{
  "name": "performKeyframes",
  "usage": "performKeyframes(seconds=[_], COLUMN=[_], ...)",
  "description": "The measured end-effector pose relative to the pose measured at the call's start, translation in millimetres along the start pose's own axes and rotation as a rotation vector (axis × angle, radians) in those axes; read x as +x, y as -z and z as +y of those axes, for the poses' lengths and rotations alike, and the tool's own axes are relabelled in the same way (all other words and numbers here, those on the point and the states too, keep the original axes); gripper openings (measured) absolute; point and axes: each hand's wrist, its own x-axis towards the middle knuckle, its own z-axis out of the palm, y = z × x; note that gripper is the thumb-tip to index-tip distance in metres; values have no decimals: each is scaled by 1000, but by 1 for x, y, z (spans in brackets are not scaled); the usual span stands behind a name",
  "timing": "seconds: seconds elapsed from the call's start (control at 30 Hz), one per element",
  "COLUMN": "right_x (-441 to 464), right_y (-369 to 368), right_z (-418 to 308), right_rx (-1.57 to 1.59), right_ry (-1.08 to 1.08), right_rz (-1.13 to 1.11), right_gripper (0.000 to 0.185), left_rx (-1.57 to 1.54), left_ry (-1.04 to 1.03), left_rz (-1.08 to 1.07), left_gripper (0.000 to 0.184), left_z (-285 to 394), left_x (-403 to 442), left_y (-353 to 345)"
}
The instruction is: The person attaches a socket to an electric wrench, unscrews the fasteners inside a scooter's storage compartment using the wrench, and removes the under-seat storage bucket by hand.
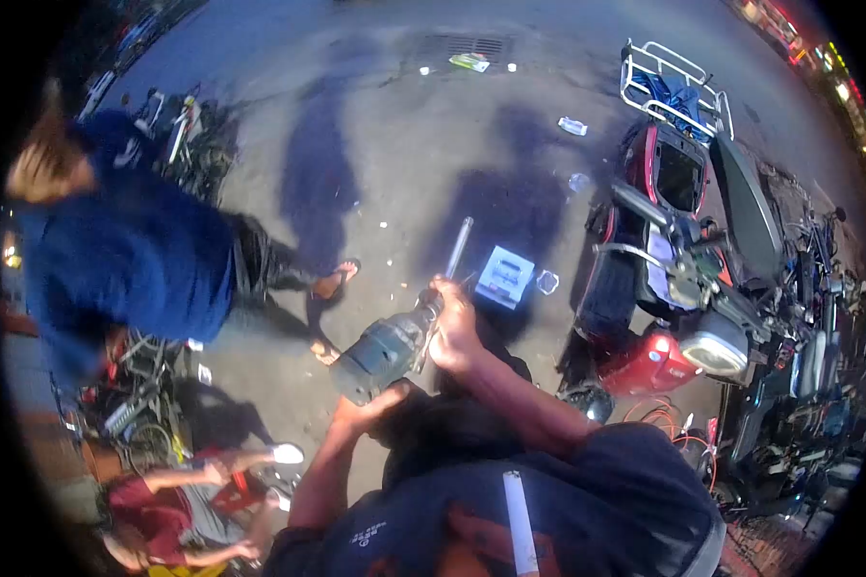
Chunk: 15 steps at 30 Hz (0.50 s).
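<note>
A dark green, drill-like power tool [380,351] with a thick cylindrical body is held in front of my torso. From its front end a long, slim metal bit [460,248] points up and away. My right hand [452,332] is closed around the front end, by the base of the bit. Lower down, my left hand [368,409] grips the rear of the body; some of its fingers are hidden. Just past the bit, a pale square box [505,277] lies on the pavement.
A red scooter [645,365] with a white rack [678,82] stands at right. A person in a blue shirt [135,250] is at left; another in maroon [154,514] sits lower left. Orange cable [659,413] lies by the scooter. A cigarette [520,519] juts in below.
</note>
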Motion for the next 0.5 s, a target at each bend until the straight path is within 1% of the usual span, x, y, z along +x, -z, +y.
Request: performKeyframes(seconds=[0.1,0.13,0.23,0.27,0.3,0.33,0.37,0.43,0.5], right_x=[86,109,218,248,281,306,319,342,363], right_y=[-32,-47,-65,-69,-69,-85,-91,-108,-125], right_z=[-23,-35,-53,-56,-64,-83,-91,-127,-166], right_rx=[-9,-85,-222,-213,-220,-125,-106,-107,27], right_ry=[51,56,27,39,60,46,48,66,128], right_rz=[80,143,348,326,303,290,311,294,207], right_gripper=[17,20,18,18,18,17,16,15,14], left_rx=[258,215,560,405,474,540,667,914,877], left_ry=[-20,28,-84,-99,-132,-169,-188,-249,-285], left_rz=[29,59,59,50,-21,-90,-152,-273,-338], left_gripper=[40,43,44,44,45,46,46,46,47], left_z=[42,53,54,63,61,69,70,97,134], left_x=[89,118,224,253,296,338,364,413,460], left_y=[17,21,52,59,72,80,89,96,80])
